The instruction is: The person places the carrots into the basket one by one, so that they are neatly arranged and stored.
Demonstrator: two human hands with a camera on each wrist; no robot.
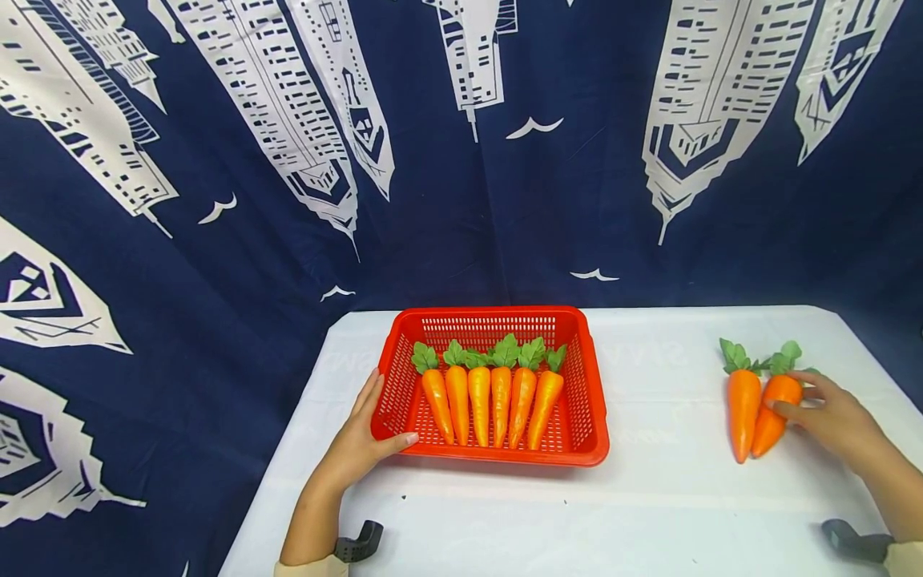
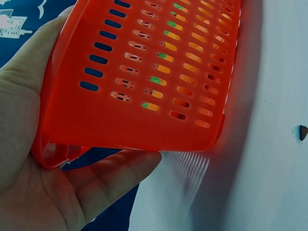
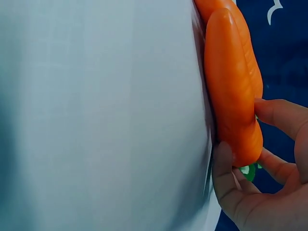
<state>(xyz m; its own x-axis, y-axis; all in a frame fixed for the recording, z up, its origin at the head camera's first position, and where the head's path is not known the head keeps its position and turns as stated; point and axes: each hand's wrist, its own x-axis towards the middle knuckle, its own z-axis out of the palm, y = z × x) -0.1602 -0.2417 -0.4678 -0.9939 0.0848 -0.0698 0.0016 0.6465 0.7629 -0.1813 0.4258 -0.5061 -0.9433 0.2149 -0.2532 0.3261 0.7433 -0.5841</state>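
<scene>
Inside a red plastic basket [image 1: 595, 417] several orange carrots [image 1: 479, 407] with green leafy tops lie side by side, leaves toward the back. My left hand [image 1: 359, 445] rests on the basket's near left corner, thumb along the front rim and straight fingers along the left side. In the left wrist view, fingers [image 2: 122, 175] touch the slotted wall. Far to the right, my right hand [image 1: 836, 413] holds a carrot [image 1: 773, 429] near its leafy end, thumb and fingers on either side of it. Another carrot [image 1: 743, 413] lies just left of it, overlapped in the right wrist view.
A white-covered table [image 1: 649, 513] carries everything. Behind it and along the left hangs a dark blue cloth [image 1: 461, 224] printed with white buildings and birds. A small dark speck [image 2: 302, 133] shows on the tabletop near the basket.
</scene>
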